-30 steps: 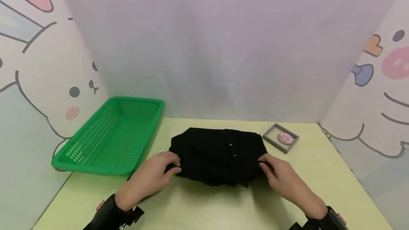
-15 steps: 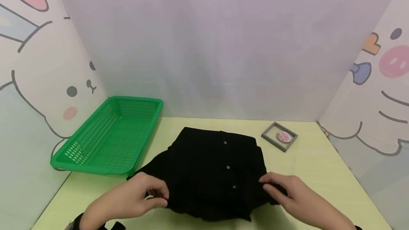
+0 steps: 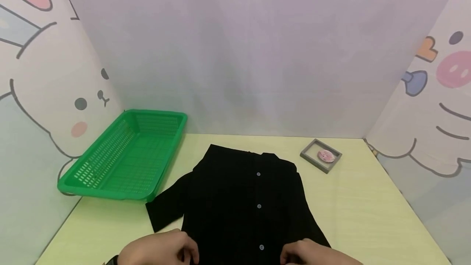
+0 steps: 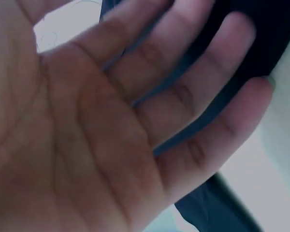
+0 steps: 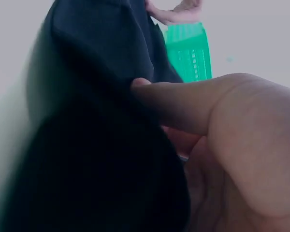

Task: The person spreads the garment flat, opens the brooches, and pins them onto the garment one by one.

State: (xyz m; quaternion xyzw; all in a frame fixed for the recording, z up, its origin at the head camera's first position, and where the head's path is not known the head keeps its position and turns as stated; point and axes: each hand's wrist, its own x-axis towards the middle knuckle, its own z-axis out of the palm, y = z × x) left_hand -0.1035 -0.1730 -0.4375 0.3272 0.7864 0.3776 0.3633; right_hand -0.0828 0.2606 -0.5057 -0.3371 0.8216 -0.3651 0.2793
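A black button-front shirt [image 3: 228, 199] lies spread on the table, its collar end toward the back wall and one short sleeve out to the left. At its near left edge, my left hand [image 3: 160, 248] pinches the cloth; the fingertips are partly cut off by the frame. My right hand [image 3: 312, 252] grips the near right part of the shirt. In the right wrist view, the thumb [image 5: 179, 104] presses on the dark cloth. The left wrist view has the palm and fingers [image 4: 183, 101] close up, with dark fabric behind them and the thumb's tip out of frame.
A green plastic basket [image 3: 156, 194] stands at the left, close to the shirt's sleeve. At the back right lies a small grey square frame [image 3: 310, 158] with a pink oval piece [image 3: 326, 156] in it. Cartoon-printed walls enclose the pale yellow table [image 3: 368, 199].
Both hands have drawn the shirt's near edge toward the person, so the bunched cloth is now stretched out long. More of the buttoned front and the left sleeve show.
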